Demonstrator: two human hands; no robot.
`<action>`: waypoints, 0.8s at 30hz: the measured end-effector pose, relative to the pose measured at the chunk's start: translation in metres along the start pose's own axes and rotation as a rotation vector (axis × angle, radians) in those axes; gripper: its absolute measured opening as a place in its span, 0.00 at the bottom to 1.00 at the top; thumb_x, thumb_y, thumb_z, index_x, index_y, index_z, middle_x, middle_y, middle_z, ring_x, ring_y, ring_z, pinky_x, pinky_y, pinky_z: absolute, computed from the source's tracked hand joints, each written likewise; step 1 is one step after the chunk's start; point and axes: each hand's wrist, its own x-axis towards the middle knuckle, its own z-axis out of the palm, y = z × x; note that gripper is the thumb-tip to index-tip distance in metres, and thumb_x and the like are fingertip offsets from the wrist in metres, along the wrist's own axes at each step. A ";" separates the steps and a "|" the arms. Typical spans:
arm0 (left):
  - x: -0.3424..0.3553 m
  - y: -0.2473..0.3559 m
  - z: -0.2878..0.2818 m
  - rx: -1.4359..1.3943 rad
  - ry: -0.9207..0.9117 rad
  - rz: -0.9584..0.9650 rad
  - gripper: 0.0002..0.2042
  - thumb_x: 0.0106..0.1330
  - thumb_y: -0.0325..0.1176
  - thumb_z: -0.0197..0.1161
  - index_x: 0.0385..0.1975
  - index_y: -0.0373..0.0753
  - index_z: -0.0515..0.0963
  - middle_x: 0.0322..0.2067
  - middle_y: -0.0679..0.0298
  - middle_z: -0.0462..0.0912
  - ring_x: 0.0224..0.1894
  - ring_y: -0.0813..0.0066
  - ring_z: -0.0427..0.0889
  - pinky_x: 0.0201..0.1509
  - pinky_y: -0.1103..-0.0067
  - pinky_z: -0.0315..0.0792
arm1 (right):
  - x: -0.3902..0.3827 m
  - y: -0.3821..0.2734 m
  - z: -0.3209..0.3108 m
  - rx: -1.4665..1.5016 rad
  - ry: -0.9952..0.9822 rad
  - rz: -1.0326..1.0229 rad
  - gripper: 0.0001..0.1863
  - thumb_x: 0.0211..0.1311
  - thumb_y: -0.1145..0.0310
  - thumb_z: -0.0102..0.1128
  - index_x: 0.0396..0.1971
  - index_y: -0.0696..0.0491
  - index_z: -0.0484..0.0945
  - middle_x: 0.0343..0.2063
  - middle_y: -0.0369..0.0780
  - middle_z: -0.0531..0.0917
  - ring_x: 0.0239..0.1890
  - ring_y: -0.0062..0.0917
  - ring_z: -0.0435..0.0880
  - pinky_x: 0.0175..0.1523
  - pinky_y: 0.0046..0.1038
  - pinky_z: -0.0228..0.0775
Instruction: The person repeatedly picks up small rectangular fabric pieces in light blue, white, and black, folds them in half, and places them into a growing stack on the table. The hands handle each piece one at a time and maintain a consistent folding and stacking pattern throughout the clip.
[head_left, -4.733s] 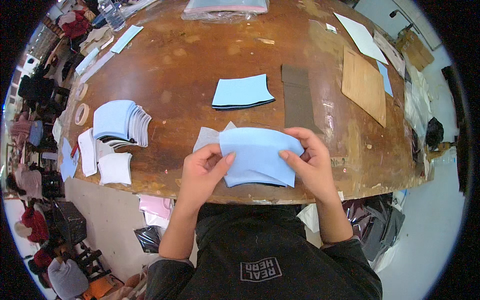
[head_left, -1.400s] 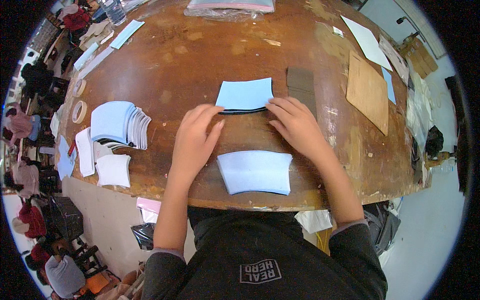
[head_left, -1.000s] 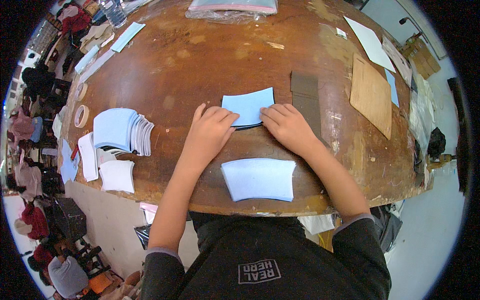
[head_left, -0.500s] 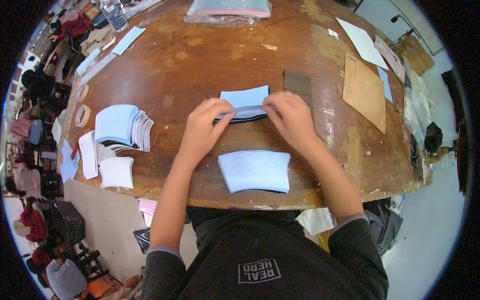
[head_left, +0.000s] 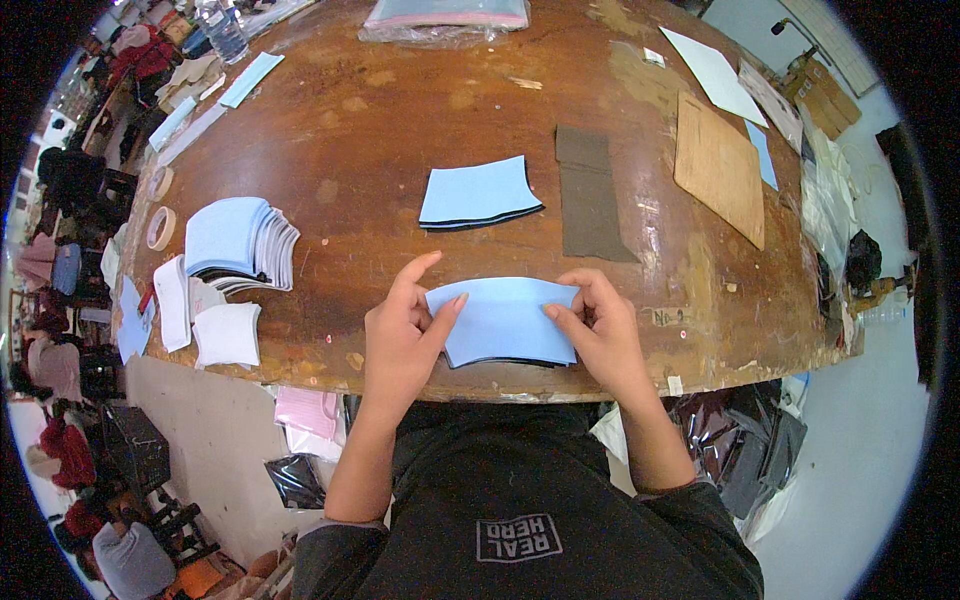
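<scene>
My left hand (head_left: 405, 325) is at the upper left corner of a curved light-blue fabric-like piece (head_left: 508, 325), its thumb on top and index finger raised. The upper right corner is pinched between the thumb and index finger of my right hand (head_left: 603, 325). Along the piece's near edge a thin black layer shows. It covers the spot of the near pile, which is hidden, and whether it touches that pile I cannot tell. Beyond my hands lies a second small stack (head_left: 480, 192) with a blue top and black layers below; neither hand touches it.
At the left stands a thick stack of blue and white pieces (head_left: 228, 235) beside white pieces (head_left: 227, 335) and tape rolls (head_left: 160, 229). A dark brown strip (head_left: 590, 195) and a tan board (head_left: 717, 168) lie to the right. Plastic-wrapped sheets (head_left: 445, 18) lie at the far edge.
Both hands have moved from the far stack toward me, to the near pile's place. A blue piece with a black edge is now between them; the far stack lies untouched.
</scene>
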 end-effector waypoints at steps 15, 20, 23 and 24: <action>0.005 -0.019 0.004 0.241 0.048 0.058 0.25 0.57 0.32 0.74 0.56 0.40 0.77 0.18 0.67 0.71 0.21 0.81 0.71 0.27 0.81 0.68 | 0.001 0.005 0.011 -0.110 0.048 0.023 0.18 0.54 0.71 0.73 0.44 0.54 0.77 0.21 0.37 0.75 0.25 0.26 0.75 0.32 0.28 0.68; -0.005 -0.015 -0.011 0.319 0.105 0.126 0.18 0.58 0.32 0.72 0.49 0.39 0.79 0.32 0.60 0.77 0.34 0.67 0.78 0.39 0.72 0.72 | -0.006 -0.008 0.023 -0.331 0.249 -0.275 0.15 0.51 0.69 0.74 0.37 0.54 0.80 0.33 0.42 0.77 0.36 0.36 0.77 0.41 0.35 0.69; -0.009 -0.046 -0.045 0.575 0.454 0.494 0.14 0.60 0.33 0.71 0.45 0.39 0.81 0.38 0.58 0.79 0.42 0.59 0.78 0.48 0.66 0.72 | -0.014 -0.030 0.038 -0.243 0.205 -0.547 0.12 0.51 0.70 0.73 0.34 0.54 0.80 0.35 0.42 0.78 0.37 0.36 0.77 0.41 0.35 0.69; -0.009 -0.054 -0.063 0.614 0.511 0.428 0.13 0.60 0.33 0.71 0.44 0.39 0.81 0.41 0.57 0.79 0.46 0.55 0.78 0.52 0.63 0.71 | -0.015 -0.036 0.044 -0.209 0.157 -0.574 0.12 0.51 0.70 0.74 0.34 0.54 0.81 0.35 0.42 0.79 0.37 0.36 0.77 0.40 0.34 0.69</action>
